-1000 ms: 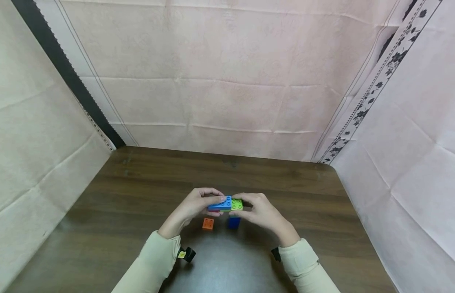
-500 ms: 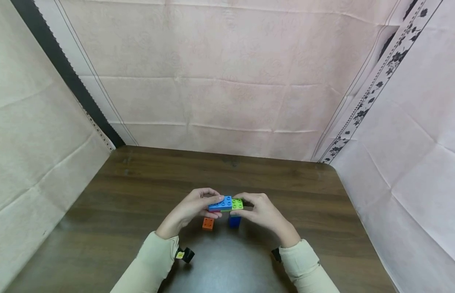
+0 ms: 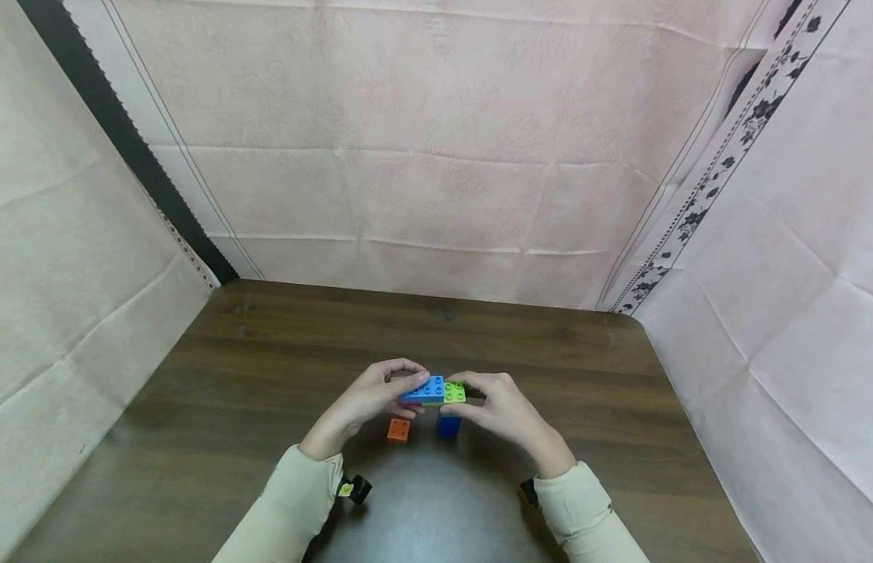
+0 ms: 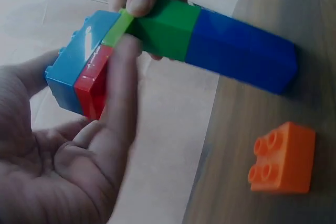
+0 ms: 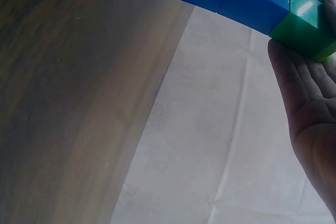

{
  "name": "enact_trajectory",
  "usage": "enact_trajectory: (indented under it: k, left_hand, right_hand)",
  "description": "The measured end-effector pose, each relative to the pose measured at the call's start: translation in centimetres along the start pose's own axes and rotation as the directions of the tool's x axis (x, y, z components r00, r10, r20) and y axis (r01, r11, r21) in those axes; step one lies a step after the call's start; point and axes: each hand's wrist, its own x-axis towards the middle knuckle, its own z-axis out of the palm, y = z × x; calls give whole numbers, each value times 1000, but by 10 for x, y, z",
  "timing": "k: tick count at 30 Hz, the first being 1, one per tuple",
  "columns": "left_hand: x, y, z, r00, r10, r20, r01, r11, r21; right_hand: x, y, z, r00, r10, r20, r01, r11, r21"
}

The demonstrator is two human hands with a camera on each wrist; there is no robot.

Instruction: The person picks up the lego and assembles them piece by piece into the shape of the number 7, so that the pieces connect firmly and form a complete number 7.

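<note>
Toy building bricks form a tower with a sideways top. Dark blue bricks (image 4: 241, 51) stand at the bottom, with a green brick (image 4: 165, 27) above and a lime green brick (image 3: 454, 392) on that. A light blue brick (image 3: 432, 392) lies across the top and juts left, over a red brick (image 4: 93, 77) beside the lime one. My left hand (image 3: 371, 397) grips the jutting end, thumb on the light blue brick and fingers under the red one. From the right, my right hand (image 3: 505, 408) holds the tower's upper part between thumb and fingers at the green and lime bricks.
An orange brick (image 3: 398, 430) lies on the brown wooden table (image 3: 323, 328), left of the tower's foot. Pale cloth (image 3: 436, 156) hangs behind the table's far edge and along both sides. Each wrist wears a small black camera (image 3: 361, 489).
My left thumb and fingers have shifted very slightly on the light blue and red bricks. The tower, the orange brick and my right hand stay in place.
</note>
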Motion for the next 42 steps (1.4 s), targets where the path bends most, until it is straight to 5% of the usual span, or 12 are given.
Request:
enact_trajectory:
  k: [5, 9, 37, 42]
  left_hand:
    - [-5, -1, -2, 992, 125, 0, -122, 961, 247]
    - [-9, 1, -2, 981, 194, 5, -184, 917, 354]
    - [-8, -3, 0, 970, 243, -11, -223, 907, 358]
    - [-8, -2, -1, 970, 245, -12, -223, 902, 370]
  right_hand:
    - [-1, 1, 1, 1000, 3, -7, -3, 1000, -1]
    - [-1, 1, 2, 1000, 3, -7, -3, 1000, -2]
    - [-4, 2, 4, 999, -24, -37, 24, 1000, 7]
    - [-10, -7, -5, 983, -109, -149, 94, 990, -107]
